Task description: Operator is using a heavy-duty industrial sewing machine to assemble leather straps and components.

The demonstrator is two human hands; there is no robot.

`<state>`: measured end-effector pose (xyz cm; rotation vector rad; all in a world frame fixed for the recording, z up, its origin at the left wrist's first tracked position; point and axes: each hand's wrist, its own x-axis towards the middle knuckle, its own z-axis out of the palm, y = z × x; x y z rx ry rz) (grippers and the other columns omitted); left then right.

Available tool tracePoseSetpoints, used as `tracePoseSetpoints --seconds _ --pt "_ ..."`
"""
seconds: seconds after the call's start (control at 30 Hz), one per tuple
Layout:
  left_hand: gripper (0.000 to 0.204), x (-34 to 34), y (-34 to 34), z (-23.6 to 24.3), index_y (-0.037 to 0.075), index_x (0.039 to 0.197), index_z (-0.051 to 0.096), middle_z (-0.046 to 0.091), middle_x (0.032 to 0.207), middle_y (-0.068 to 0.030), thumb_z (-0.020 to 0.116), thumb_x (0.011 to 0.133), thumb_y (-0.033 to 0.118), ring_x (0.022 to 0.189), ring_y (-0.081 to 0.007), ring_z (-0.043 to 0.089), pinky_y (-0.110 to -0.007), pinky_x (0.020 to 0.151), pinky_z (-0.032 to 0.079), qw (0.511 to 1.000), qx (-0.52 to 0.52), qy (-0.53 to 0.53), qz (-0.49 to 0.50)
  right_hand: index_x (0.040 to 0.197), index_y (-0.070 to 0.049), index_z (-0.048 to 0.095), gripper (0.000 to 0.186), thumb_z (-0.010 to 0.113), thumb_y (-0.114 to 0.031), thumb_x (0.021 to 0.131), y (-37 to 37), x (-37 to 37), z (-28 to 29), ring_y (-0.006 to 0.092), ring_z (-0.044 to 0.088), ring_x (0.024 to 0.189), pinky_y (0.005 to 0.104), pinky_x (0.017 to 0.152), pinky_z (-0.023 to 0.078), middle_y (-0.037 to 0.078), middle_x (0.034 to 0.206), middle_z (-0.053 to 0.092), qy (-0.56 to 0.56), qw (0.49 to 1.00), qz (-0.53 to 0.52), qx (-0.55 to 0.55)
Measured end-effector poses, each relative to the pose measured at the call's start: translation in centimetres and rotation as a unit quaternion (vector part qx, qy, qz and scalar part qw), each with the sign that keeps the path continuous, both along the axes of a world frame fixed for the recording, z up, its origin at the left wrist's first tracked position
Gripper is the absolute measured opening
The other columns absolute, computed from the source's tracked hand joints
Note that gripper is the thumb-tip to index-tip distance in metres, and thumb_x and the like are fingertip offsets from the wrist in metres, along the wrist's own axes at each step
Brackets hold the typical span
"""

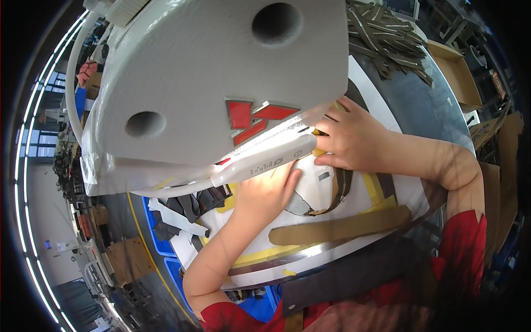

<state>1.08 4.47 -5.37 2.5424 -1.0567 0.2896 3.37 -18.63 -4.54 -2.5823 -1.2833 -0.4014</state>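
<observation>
A piece of work with a pale panel, a dark edge and a metal-toothed zipper (315,187) lies under the white sewing machine head (182,72). From the right, my right hand (351,135) reaches onto its upper edge. The fingers there are bent over it beside some yellow material, and the thumb presses below them. My left hand (263,193) rests at the piece's left side with its thumb stretched along it. A white lamp (265,160) lit above the work hides the other left fingers. The needle area is also hidden behind the machine head.
A long brown strip (340,226) lies across the white table sheet in front of the piece, near yellow tape (376,191). Dark scraps (193,205) lie at the left edge, over blue bins (157,229). Dark strips (387,39) are heaped at the far right, beside a cardboard box (456,74).
</observation>
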Motion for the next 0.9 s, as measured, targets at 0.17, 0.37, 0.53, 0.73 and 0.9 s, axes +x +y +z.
tracePoseSetpoints --seconds 0.17,0.37,0.53,0.73,0.9 --pt "0.047 0.7 -0.2 -0.1 0.009 0.121 0.058 0.061 0.115 -0.0112 0.07 0.078 0.024 0.104 -0.0295 0.057 -0.039 0.089 0.044 1.0 0.015 -0.004 -0.021 0.11 -0.009 0.062 0.036 0.067 -0.027 0.079 -0.8 0.3 -0.5 0.0266 0.052 0.107 0.0441 0.102 0.036 0.006 0.112 0.056 0.073 0.995 0.016 0.073" --pt "0.049 0.6 -0.6 0.0 0.008 0.121 0.057 0.06 0.116 -0.0118 0.07 0.078 0.027 0.105 -0.0302 0.057 -0.039 0.09 0.043 1.0 0.019 0.018 -0.015 0.113 -0.008 0.062 0.037 0.066 -0.025 0.08 -1.0 0.5 -0.3 0.0272 0.052 0.105 0.0434 0.103 0.035 0.006 0.112 0.056 0.098 0.992 0.025 0.07" --pt "0.052 0.5 -0.7 -0.3 0.007 0.12 0.057 0.06 0.112 -0.014 0.072 0.076 0.029 0.101 -0.031 0.058 -0.04 0.089 0.044 1.0 -0.015 -0.002 -0.005 0.112 -0.009 0.061 0.037 0.066 -0.029 0.081 -0.7 0.1 -0.3 0.0238 0.05 0.106 0.0445 0.103 0.034 0.005 0.109 0.055 0.039 0.999 0.002 0.026" --pt "0.041 0.6 -0.6 -0.1 0.008 0.108 0.065 0.063 0.105 -0.0117 0.072 0.072 0.027 0.092 -0.0285 0.061 -0.037 0.078 0.05 0.999 -0.005 -0.046 0.002 0.109 -0.008 0.061 0.035 0.066 -0.028 0.08 -0.4 0.1 -0.1 0.0225 0.052 0.104 0.0437 0.103 0.033 0.006 0.108 0.056 0.045 0.999 0.01 0.015" --pt "0.04 0.7 -0.4 0.1 0.008 0.107 0.065 0.063 0.104 -0.0106 0.072 0.072 0.026 0.092 -0.0278 0.062 -0.037 0.078 0.05 0.999 -0.003 -0.054 0.0 0.107 -0.002 0.06 0.037 0.068 -0.023 0.078 -0.5 0.1 -0.1 0.0255 0.055 0.105 0.0391 0.099 0.04 0.011 0.112 0.059 0.066 0.996 0.029 0.047"
